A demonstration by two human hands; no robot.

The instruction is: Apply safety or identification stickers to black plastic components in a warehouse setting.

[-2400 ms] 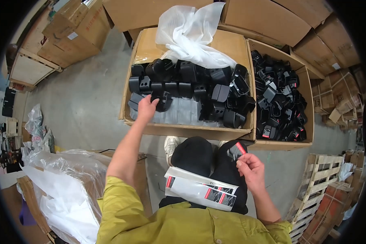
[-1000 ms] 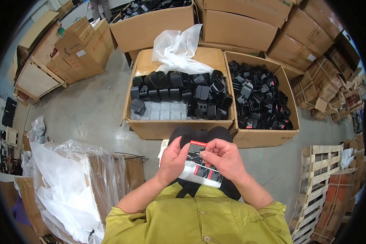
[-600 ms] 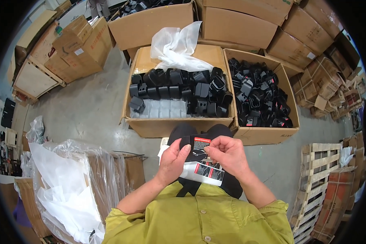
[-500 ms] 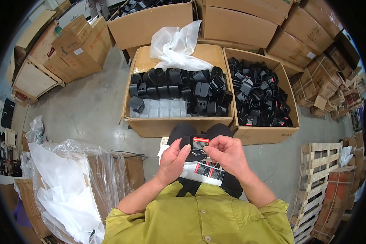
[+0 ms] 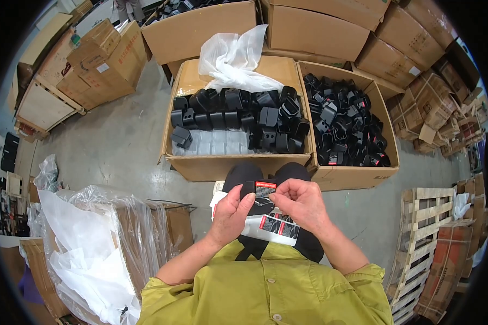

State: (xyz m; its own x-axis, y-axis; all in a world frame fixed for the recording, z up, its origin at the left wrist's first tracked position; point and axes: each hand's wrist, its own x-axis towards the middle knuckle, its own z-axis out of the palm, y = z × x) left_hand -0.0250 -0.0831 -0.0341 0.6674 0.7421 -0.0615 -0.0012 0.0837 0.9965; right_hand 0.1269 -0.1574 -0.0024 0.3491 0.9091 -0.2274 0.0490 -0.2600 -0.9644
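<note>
Over my lap, my left hand [image 5: 229, 214] is closed around a black plastic part [image 5: 248, 188], its thumb lying along the near side. A red-and-black sticker [image 5: 265, 190] shows on the part's upper face. My right hand [image 5: 305, 206] pinches at the sticker's right edge with thumb and forefinger; whether that edge is stuck down I cannot tell. Below the hands, a white backing sheet [image 5: 261, 234] with more red-and-black stickers rests across my thighs. Some white paper [image 5: 218, 198] shows beside my left hand.
Ahead stands a carton [image 5: 211, 169] with rows of black plastic parts [image 5: 217, 120] and a clear divided tray [image 5: 214, 143]. To its right, another carton [image 5: 358, 177] holds a jumble of them. A plastic-wrapped box [image 5: 119, 227] is at left, a wooden pallet [image 5: 425, 244] at right.
My right hand's fingertips have shifted slightly left along the sticker's edge. The left hand keeps its hold on the black part, and the sheet on my lap stays put.
</note>
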